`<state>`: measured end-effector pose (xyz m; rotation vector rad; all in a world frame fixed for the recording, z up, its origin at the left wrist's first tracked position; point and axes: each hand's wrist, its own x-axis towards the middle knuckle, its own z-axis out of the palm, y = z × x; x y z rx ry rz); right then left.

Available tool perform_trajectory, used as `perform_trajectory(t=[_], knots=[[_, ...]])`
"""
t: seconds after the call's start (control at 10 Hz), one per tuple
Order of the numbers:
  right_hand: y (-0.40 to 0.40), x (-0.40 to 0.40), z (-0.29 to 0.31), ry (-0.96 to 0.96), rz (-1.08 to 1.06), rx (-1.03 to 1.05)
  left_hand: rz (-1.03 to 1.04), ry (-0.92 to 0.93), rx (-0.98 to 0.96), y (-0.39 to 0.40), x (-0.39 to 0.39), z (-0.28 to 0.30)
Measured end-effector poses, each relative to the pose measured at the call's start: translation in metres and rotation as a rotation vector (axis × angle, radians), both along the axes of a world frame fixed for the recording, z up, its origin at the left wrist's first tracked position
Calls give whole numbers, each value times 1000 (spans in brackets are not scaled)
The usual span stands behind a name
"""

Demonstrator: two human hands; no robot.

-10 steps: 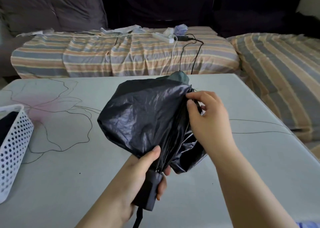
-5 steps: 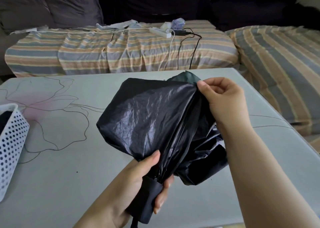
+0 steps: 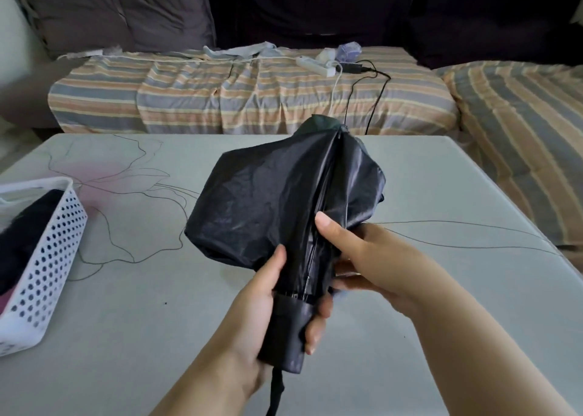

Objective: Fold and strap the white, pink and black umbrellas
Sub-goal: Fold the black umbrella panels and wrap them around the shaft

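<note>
The black umbrella (image 3: 268, 201) is collapsed but loose, its shiny fabric billowing out above the grey table (image 3: 126, 321). My left hand (image 3: 252, 314) grips its black handle from the left, thumb up against the fabric's lower edge. My right hand (image 3: 362, 258) holds the lower part of the canopy from the right, thumb pressed on a fold beside the ribs and fingers curled behind it. The umbrella's tip points away from me, towards the sofa. A wrist cord hangs below the handle. No white or pink umbrella is plainly in view.
A white perforated basket (image 3: 47, 273) with dark contents stands at the table's left edge. Beyond the table is a striped sofa (image 3: 252, 100) with a white power strip (image 3: 315, 65) and black cables. Another striped cushion (image 3: 520, 131) lies to the right.
My right hand has come down from the upper edge of the canopy to its lower part near the handle. The fabric on the right side is now gathered closer in.
</note>
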<state>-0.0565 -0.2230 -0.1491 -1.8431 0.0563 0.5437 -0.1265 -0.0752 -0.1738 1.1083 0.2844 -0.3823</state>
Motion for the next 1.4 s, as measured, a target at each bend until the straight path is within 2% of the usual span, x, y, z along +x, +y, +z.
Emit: perform_trajectory(t=[0.1,0.2,0.3,0.5,0.6,0.7,0.8,0.9,1.0,1.1,1.2,1.4], knots=[[1,0,-9,103,-15,320,1,24,-26,-5,1,9],[2,0,-14,148,-82,525,-59,39,42,-7,2,3],[1,1,-18,117,-146,620,-101,45,46,-9,7,9],[-1,1,-24,29,-235,636,-182,42,147,-11,7,20],[-5,5,-21,-39,-347,526,-133,100,290,-4,11,5],[-8,7,-23,-105,-451,406,27,-147,971,-4,-1,-11],[-1,3,-28,-129,-477,363,75,-423,1249,-18,-6,-14],[7,1,-32,-120,-460,363,-45,-342,982,-23,2,-20],[6,1,-28,-121,-409,388,-63,-310,576,-20,11,-19],[0,1,-24,-132,-338,392,-15,-318,398,-19,14,-16],[-4,1,-22,-105,-279,352,81,-333,325,-20,15,-14],[-21,11,-30,-311,-359,-71,172,-320,173,-9,24,-10]])
